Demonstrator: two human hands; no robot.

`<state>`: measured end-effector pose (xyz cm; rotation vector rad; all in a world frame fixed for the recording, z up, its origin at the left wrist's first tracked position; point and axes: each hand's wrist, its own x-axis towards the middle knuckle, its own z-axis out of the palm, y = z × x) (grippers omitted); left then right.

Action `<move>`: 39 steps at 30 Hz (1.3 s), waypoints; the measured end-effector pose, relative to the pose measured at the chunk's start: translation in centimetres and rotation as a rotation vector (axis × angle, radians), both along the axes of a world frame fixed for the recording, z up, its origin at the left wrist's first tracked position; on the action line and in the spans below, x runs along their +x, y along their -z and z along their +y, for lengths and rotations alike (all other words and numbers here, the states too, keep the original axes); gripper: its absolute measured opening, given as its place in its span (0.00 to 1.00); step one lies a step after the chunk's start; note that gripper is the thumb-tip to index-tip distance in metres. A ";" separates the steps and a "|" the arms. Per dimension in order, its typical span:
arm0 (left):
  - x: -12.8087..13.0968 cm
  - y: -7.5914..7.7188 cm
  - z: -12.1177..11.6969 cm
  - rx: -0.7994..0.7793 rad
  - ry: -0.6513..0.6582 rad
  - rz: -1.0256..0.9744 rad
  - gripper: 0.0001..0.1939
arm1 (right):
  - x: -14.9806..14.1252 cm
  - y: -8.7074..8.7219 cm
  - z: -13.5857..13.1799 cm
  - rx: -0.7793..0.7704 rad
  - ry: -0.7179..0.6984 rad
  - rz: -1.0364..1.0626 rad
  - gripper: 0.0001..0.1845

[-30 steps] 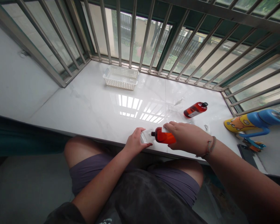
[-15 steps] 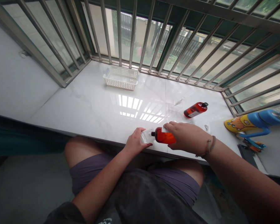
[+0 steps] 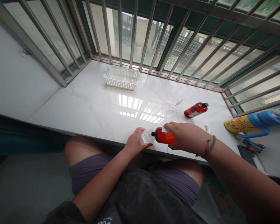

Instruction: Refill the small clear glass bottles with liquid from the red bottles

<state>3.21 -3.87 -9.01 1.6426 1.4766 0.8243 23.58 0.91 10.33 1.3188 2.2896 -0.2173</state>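
My right hand (image 3: 188,136) is closed round an orange-red bottle (image 3: 163,137) that lies on its side near the front edge of the white marble sill (image 3: 88,105), its dark neck pointing left. My left hand (image 3: 135,142) grips a small clear plastic container (image 3: 146,135) held right at the bottle's mouth. A second orange-red bottle (image 3: 196,109) with a black cap lies on the sill farther back to the right.
A white slotted basket (image 3: 121,77) stands at the back by the metal window bars. A clear plastic piece (image 3: 177,104) lies near the second bottle. A blue and yellow flask (image 3: 254,122) and a dark phone (image 3: 247,154) lie at the right. My knees are under the sill.
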 end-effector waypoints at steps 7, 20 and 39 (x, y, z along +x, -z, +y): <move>0.0 -0.1 0.0 0.001 -0.007 -0.003 0.38 | 0.8 0.8 0.0 0.002 0.002 0.068 0.21; 0.0 -0.2 0.0 0.013 -0.003 -0.019 0.35 | 5.1 7.1 -2.9 -0.125 0.273 0.629 0.38; -0.7 0.2 1.5 0.096 0.035 0.046 0.40 | 8.5 18.5 -1.6 0.281 0.819 1.294 0.47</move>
